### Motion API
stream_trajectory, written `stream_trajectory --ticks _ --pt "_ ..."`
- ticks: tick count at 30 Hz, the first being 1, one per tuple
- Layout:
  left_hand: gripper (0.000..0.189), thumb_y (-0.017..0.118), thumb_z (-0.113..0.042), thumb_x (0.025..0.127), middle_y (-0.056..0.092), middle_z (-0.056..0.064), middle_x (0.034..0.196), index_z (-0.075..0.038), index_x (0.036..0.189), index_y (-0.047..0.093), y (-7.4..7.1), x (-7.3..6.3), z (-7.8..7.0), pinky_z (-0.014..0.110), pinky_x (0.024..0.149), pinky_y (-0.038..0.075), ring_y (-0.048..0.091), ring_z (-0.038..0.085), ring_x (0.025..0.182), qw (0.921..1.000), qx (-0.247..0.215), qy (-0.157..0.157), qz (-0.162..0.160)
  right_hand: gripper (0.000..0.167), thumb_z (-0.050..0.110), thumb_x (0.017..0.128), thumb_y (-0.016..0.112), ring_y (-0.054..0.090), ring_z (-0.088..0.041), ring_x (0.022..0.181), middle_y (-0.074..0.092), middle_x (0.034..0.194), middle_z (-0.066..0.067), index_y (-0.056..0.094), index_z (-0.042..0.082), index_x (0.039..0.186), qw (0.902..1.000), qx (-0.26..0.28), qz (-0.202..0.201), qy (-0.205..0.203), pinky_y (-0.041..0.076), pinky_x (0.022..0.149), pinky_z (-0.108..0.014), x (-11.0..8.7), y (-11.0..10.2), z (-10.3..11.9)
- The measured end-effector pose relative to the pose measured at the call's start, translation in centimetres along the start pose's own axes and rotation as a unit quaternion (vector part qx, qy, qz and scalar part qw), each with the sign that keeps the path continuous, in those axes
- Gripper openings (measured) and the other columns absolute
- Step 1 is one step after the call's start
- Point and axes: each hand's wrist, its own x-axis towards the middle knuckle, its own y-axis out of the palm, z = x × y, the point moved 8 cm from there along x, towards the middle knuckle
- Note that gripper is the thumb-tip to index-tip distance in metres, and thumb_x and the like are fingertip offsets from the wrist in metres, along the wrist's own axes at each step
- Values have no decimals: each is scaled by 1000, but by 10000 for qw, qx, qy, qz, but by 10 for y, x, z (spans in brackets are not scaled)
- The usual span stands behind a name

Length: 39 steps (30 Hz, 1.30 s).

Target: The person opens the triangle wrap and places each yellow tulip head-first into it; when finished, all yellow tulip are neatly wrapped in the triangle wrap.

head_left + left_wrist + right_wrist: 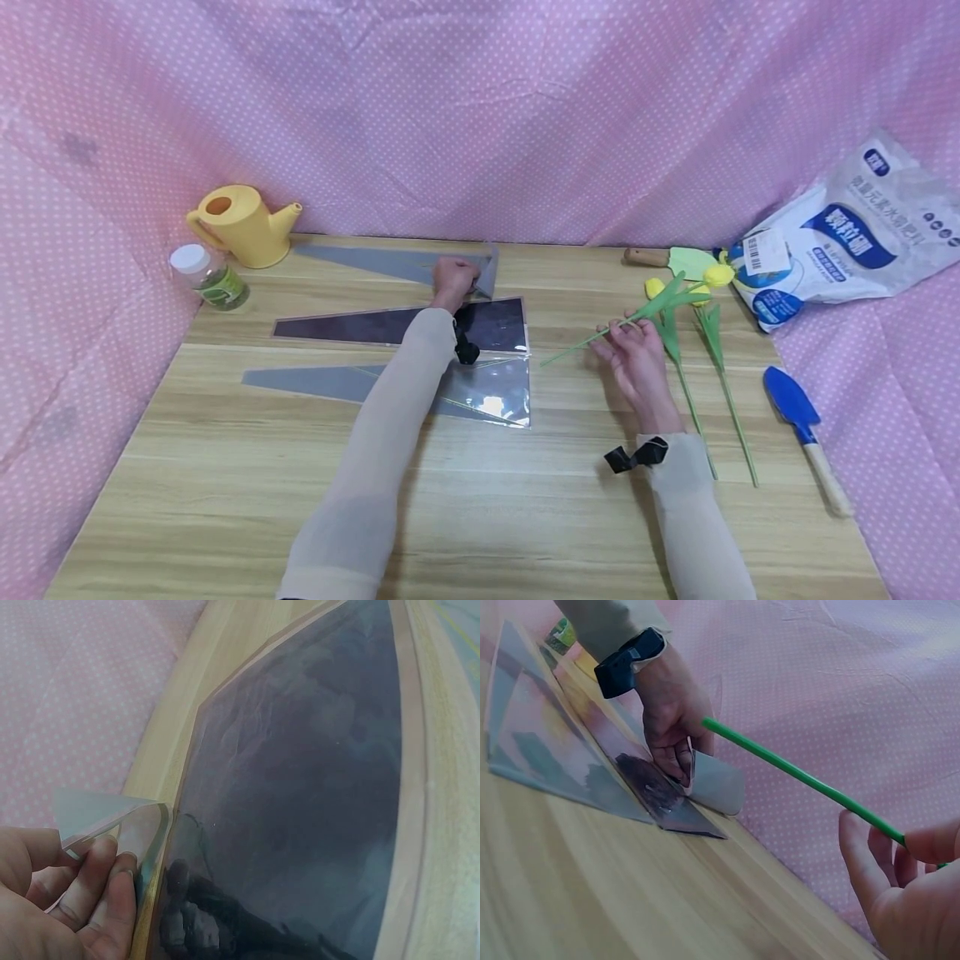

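At the back of the table my left hand (453, 282) pinches the wide end of a grey tapered flower sleeve (367, 262). In the left wrist view its clear film (109, 812) curls up between thumb and fingers. My right hand (637, 360) holds an artificial yellow tulip (667, 305) by its green stem (802, 776), bloom toward the back right and stem end toward the sleeves. Two more yellow tulips, one with its stem (735, 425) in plain sight, lie beside the right forearm. Nearer me lie a dark sleeve (352, 327) and another grey sleeve (300, 381), partly hidden by the left arm.
Back left stand a yellow watering can (251, 229) and a white-capped jar (217, 282). On the right are a green trowel (692, 262) with a wooden handle, a white-and-blue bag (847, 242) and a blue trowel (795, 404). Pink dotted cloth (480, 125) hangs behind the table.
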Motion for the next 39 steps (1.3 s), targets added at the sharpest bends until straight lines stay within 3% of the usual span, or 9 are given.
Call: stream_trajectory --ticks 15,24,30,39 --pt "21 63 -6 87 51 1 53 -5 67 66 -2 0 -1 32 43 34 46 20 51 10000 59 12 -16 25 -9 95 55 64 -21 82 54 84 -4 43 9 107 9925 627 -731 -758 63 75 -38 48 28 16" --pt "19 64 -7 87 51 0 54 -3 69 68 -2 2 0 31 48 33 43 17 51 9999 129 -36 29 25 -7 96 54 62 -21 86 49 95 -8 42 12 105 9862 690 -973 -1147 62 78 -39 73 55 16" --pt "17 65 -6 87 52 0 54 -3 70 69 -1 2 0 30 46 34 45 17 51 10000 90 -34 15 27 -9 95 55 61 -19 85 50 97 -7 39 7 111 9825 728 -1091 -1326 60 89 -45 86 68 13" --pt "19 63 -7 88 49 0 52 -4 69 67 -1 -1 0 31 45 31 42 18 49 9999 -36 -64 110 27 -10 95 52 58 -16 85 50 97 -5 43 11 109 9810 380 -1291 -1400 50 103 -53 103 88 3"
